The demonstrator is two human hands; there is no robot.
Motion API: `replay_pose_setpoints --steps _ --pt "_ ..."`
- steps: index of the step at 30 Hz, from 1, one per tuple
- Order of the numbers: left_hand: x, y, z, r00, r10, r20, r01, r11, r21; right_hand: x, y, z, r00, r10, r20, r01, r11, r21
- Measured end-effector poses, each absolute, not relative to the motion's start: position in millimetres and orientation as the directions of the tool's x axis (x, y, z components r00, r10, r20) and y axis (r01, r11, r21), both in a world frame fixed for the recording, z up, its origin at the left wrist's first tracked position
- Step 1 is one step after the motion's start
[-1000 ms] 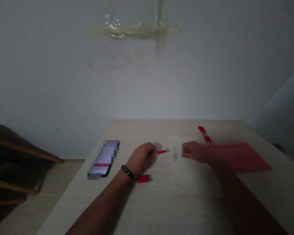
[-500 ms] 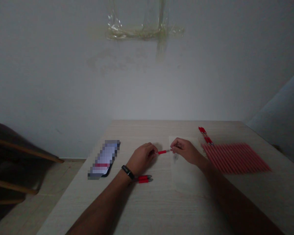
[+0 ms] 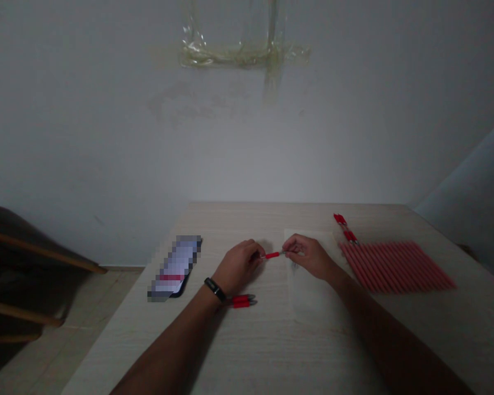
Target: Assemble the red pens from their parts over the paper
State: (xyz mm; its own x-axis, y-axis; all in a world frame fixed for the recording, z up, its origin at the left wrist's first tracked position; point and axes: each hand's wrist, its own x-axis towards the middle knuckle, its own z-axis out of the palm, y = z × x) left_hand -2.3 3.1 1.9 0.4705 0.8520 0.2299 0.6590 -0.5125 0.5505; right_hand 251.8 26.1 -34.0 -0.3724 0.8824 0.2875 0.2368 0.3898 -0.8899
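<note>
A pen (image 3: 272,255) with a red grip is held level above the table between my two hands. My left hand (image 3: 239,266), with a black band on the wrist, pinches its left end. At the grey pointed end, the fingers of my right hand (image 3: 307,255) are closed on the pen's tip; whether a smaller part is in them, I cannot tell. Under the right hand lie a pale sheet (image 3: 313,299) and some small thin metal parts (image 3: 295,265), mostly hidden. Beside my left wrist are red-gripped pens (image 3: 241,301) with grey tips, partly covered by the forearm.
A row of several red sticks like pen barrels or refills (image 3: 397,267) lies on the right of the table (image 3: 255,351). Behind it are more red-gripped pens (image 3: 346,229). A phone (image 3: 176,266) lies at the left, and a dark chair (image 3: 20,274) stands beyond the table's left edge.
My right hand has moved slightly left, closer to the pen's grey tip, and now covers more of the small metal parts. The left hand has stayed in place.
</note>
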Motion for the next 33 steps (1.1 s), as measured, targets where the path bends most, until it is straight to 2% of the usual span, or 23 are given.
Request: replay_pose_setpoints --steps 7,15,29,33 --pt "-2 3 2 0.492 0.838 0.234 0.650 -0.533 0.542 248 25 -36 -0.393 0.875 0.283 0.240 0.395 -0.887" --pt "0 1 4 0.511 0.827 0.232 0.655 -0.550 0.518 244 18 -30 -0.416 0.848 0.328 0.314 0.472 -0.824" --pt "1 2 4 0.518 0.818 0.251 0.649 -0.567 0.508 237 13 -33 -0.440 0.861 0.254 0.370 0.432 -0.823" --pt "1 1 4 0.499 0.832 0.243 0.663 -0.547 0.511 237 13 -32 -0.443 0.864 0.239 0.326 0.403 -0.855"
